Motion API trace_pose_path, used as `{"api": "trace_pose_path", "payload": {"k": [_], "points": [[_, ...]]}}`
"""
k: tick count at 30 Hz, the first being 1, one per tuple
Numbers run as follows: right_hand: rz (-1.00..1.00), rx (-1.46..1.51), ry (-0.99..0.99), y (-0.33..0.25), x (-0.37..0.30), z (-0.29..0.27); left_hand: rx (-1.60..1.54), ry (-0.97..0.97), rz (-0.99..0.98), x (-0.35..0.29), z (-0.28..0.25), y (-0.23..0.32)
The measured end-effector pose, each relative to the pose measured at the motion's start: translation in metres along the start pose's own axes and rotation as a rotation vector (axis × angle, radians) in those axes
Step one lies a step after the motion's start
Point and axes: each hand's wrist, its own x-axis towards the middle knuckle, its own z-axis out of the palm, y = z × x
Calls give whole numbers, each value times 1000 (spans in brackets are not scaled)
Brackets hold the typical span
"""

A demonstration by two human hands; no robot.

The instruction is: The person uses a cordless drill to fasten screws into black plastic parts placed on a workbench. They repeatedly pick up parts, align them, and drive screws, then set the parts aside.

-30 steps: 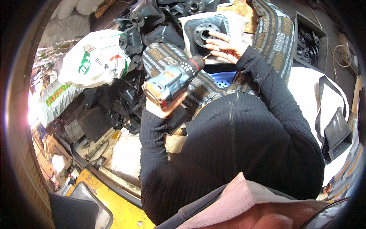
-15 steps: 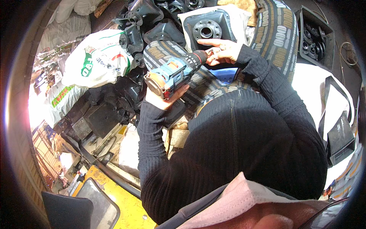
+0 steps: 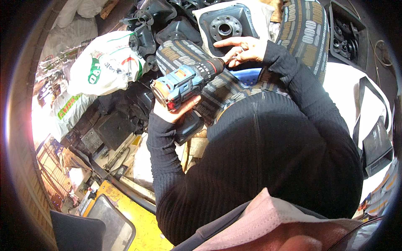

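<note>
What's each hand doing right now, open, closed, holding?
Left hand: closed, holding the drill.
Right hand: at the drill's front end; whether its grip is closed on anything cannot be told.

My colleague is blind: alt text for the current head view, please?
The left hand grips a blue power drill, with the right hand at its tip. Beyond lie black parts, with a white bag to their left.

The right hand (image 3: 249, 50), spread open and partly hiding a round flange (image 3: 235, 27) a second earlier, had uncovered the flange and curled some fingers in at the tip of the drill (image 3: 183, 83).
</note>
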Motion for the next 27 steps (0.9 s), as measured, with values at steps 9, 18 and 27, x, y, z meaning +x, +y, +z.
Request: {"api": "trace_pose_path", "payload": {"k": [9,18,27], "points": [[114,-106,-73,-3,-2,-3,358,4,350,1,3,0],[35,167,341,22,-1,-37,381,42,324,15,1,13],[100,-614,1160,35,40,-82,13,102,-24,75,-13,9]]}}
